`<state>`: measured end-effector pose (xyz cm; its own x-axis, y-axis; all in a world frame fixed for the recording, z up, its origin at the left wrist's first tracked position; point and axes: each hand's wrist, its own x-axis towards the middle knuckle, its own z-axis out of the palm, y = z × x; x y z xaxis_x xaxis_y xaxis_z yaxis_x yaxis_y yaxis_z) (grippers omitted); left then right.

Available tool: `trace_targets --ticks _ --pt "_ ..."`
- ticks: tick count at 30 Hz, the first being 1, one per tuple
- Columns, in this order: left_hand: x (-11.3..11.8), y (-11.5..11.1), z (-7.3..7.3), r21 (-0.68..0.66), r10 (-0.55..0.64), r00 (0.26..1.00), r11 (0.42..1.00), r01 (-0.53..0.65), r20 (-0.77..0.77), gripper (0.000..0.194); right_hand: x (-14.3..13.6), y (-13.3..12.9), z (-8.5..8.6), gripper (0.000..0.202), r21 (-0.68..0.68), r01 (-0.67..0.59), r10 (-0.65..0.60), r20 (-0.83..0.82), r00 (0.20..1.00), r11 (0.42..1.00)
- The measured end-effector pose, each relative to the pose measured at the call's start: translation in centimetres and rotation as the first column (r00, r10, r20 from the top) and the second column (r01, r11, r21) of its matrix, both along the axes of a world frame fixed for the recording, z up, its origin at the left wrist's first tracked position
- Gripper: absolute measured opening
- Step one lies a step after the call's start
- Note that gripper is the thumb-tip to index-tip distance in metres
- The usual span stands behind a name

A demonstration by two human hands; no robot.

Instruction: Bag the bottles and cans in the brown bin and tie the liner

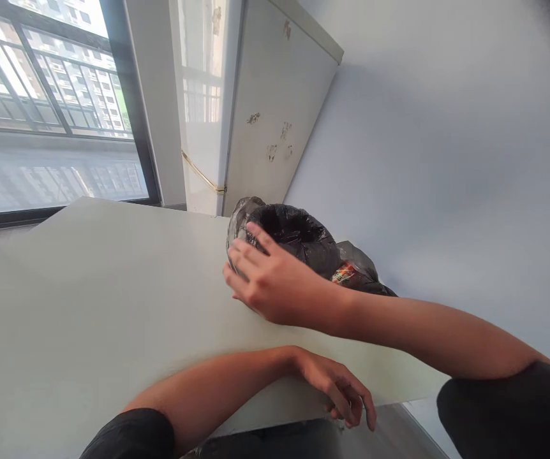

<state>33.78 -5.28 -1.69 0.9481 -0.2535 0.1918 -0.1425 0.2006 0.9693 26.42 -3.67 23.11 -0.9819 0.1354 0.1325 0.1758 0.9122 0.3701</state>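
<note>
A black plastic bag (320, 245) with an open, rumpled mouth stands on the white table (112, 287) near the wall. Over its near left side lies my right hand (265, 274), fingers spread, slightly blurred; whether the fingertips press on the bag is hard to tell. My left hand (342, 389) hangs at the table's near edge, wrist bent, fingers loosely curled and apart, with nothing visible in it. Behind my right wrist sits a dark translucent bag (361, 261) with something red and orange showing through.
Beyond the table stands a white refrigerator (275, 95) with worn spots on its side. A large window (55, 108) with railings outside is at the left. The pale wall (447, 159) rises along the right.
</note>
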Motion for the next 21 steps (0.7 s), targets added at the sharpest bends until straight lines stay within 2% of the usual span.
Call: trace_targets --ticks 3,5,7,9,10,12,13,15,17,19,21 --pt "-0.3 0.0 0.3 0.019 0.001 1.000 1.000 -0.001 -0.003 0.045 -0.8 0.2 -2.3 0.028 0.062 -0.059 0.047 0.186 0.981 0.996" --pt "-0.4 0.0 0.5 0.026 0.002 1.000 1.000 -0.002 -0.013 0.044 -0.7 0.1 -2.5 0.025 -0.021 -0.122 0.124 0.267 0.956 0.992" --pt "-0.4 0.0 0.5 0.022 0.003 1.000 1.000 -0.003 -0.010 0.044 -0.3 -0.2 -1.7 0.027 -0.166 -0.205 0.239 0.220 0.946 0.964" --pt "-0.2 0.0 0.3 0.011 0.007 1.000 1.000 -0.007 -0.009 0.044 0.6 -0.3 -0.1 0.032 -0.302 -0.237 0.257 0.029 0.966 0.923" --pt "-0.1 0.0 0.2 0.007 0.008 1.000 1.000 -0.008 -0.011 0.044 1.2 -0.2 0.8 0.033 -0.356 -0.207 0.190 -0.084 0.978 0.911" --pt "0.2 0.0 0.0 -0.001 0.008 1.000 1.000 -0.008 -0.012 0.044 2.8 0.4 2.4 0.032 -0.448 -0.053 -0.058 -0.231 0.971 0.893" --pt "0.3 0.0 -0.1 -0.006 0.008 1.000 1.000 -0.008 -0.007 0.044 3.7 0.9 3.0 0.034 -0.483 0.057 -0.195 -0.241 0.951 0.874" --pt "0.3 -0.1 -0.1 -0.016 0.012 1.000 1.000 -0.012 0.006 0.043 5.4 2.1 3.6 0.053 -0.540 0.271 -0.399 -0.133 0.907 0.797" --pt "0.2 -0.1 0.1 -0.018 0.022 1.000 1.000 -0.022 0.007 0.043 6.7 3.2 3.6 0.064 -0.579 0.402 -0.470 0.037 0.882 0.709" --pt "0.1 -0.1 0.3 -0.009 0.033 0.999 0.999 -0.034 -0.006 0.043 7.3 3.9 3.2 0.048 -0.600 0.469 -0.459 0.184 0.869 0.648" --pt "-0.1 -0.2 0.5 -0.003 0.040 0.999 0.999 -0.040 -0.021 0.042 7.4 4.1 3.0 0.027 -0.598 0.509 -0.427 0.287 0.857 0.619"
